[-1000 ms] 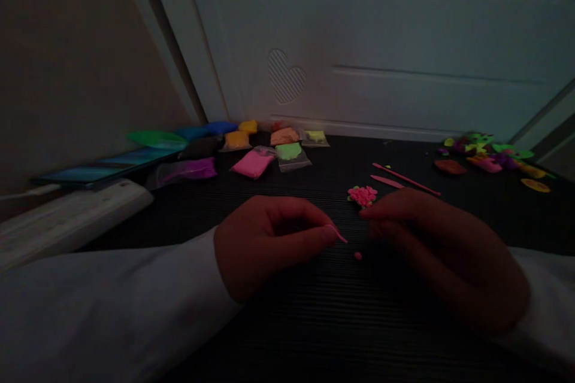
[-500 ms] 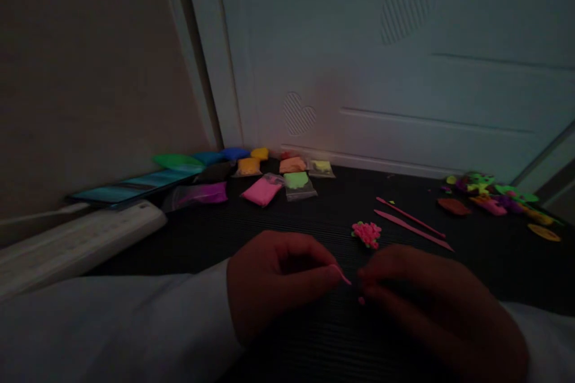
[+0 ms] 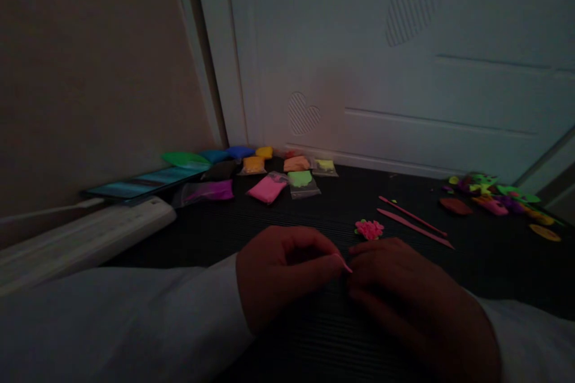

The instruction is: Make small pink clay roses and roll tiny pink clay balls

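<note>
Between thumb and forefinger, my left hand (image 3: 287,269) pinches a thin strip of pink clay (image 3: 345,264) whose free end points right. Close to that end is my right hand (image 3: 404,299), fingers curled together low over the dark table; what they hold, if anything, is hidden. Just beyond the right hand lies a small pink clay flower cluster (image 3: 370,229) with bits of green at its edge. Two pink modelling tools, a thin rod (image 3: 412,215) and a flat blade (image 3: 415,228), lie behind it to the right.
Bags of coloured clay, among them a pink bag (image 3: 268,187) and a green bag (image 3: 302,182), lie at the back. A power strip (image 3: 90,236) and a phone (image 3: 144,182) are on the left. Colourful clay pieces (image 3: 489,191) sit far right, before a white door (image 3: 381,84).
My right hand has moved left, close to the strip's tip. The small pink bit that showed by its fingertips is now out of sight. The view has shifted slightly.
</note>
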The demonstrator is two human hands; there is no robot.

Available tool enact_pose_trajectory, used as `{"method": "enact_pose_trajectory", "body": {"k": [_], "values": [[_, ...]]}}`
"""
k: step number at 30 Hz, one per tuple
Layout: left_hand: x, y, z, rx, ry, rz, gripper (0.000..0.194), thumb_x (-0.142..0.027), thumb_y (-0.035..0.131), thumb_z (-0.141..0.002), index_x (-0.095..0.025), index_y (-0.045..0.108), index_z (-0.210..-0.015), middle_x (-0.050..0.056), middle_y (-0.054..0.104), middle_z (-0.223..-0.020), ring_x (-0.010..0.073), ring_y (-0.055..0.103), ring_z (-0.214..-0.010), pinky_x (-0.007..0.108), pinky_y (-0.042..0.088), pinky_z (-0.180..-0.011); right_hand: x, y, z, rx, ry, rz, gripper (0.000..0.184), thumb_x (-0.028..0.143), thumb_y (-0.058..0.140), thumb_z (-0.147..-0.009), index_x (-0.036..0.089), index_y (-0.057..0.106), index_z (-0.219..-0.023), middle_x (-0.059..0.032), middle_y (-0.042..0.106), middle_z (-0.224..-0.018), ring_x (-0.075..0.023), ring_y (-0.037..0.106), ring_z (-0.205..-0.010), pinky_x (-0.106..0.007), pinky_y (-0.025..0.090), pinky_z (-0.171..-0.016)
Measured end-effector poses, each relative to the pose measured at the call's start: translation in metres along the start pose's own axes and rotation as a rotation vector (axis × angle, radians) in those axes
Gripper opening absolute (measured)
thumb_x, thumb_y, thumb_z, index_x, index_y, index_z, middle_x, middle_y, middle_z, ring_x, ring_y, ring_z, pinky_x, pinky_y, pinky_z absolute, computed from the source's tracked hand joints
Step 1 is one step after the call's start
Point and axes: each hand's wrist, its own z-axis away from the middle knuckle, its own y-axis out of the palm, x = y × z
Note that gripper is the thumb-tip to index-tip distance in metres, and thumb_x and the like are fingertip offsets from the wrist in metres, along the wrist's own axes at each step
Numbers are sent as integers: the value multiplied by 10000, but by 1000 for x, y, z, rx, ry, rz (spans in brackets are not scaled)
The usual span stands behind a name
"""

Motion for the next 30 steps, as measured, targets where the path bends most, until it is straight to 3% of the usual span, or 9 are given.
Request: {"method": "enact_pose_trajectory", "body": {"k": [7,12,16,19,27,30], "values": [[0,2,-1,-5,8,-9,104,-251,564,-696,-162,614,-679,-61,549,-568,53,456,-523,160,321,-492,3,-4,-2,64,-49,8,209,115,448,-777,219,588,-893,-21,563,-959,-162,458,-947,-359,361,-827],[3,1,-1,38,-23,-67,168,-326,569,-677,-166,620,-692,-49,544,-570,76,453,-551,179,312,-504,4,-4,3,-140,19,-90,187,109,459,-760,186,544,-908,-32,546,-933,-138,482,-900,-317,389,-790],[4,1,2,113,3,-96,201,-356,568,-668,-167,637,-664,-30,560,-595,102,479,-587,209,341,-544,9,-6,1,-318,-178,71,231,180,605,-686,187,573,-915,1,619,-836,-140,529,-783,-322,412,-709],[4,2,5,148,23,-96,196,-340,568,-673,-163,649,-652,-21,578,-622,113,507,-613,214,364,-566,11,-9,-2,-378,-261,134,213,172,612,-694,192,603,-905,29,649,-777,-120,549,-716,-314,410,-689],[5,1,5,167,73,-96,166,-293,566,-689,-164,669,-690,-3,636,-691,123,560,-663,205,406,-612,13,-8,0,-369,-265,119,143,159,582,-716,212,618,-845,56,643,-747,-99,543,-718,-309,333,-795],[4,2,5,147,64,-126,171,-310,563,-689,-170,660,-679,-18,611,-643,101,526,-605,187,383,-552,11,-10,1,-336,-237,63,136,137,559,-722,199,597,-836,48,626,-743,-88,542,-719,-291,339,-799]]}}
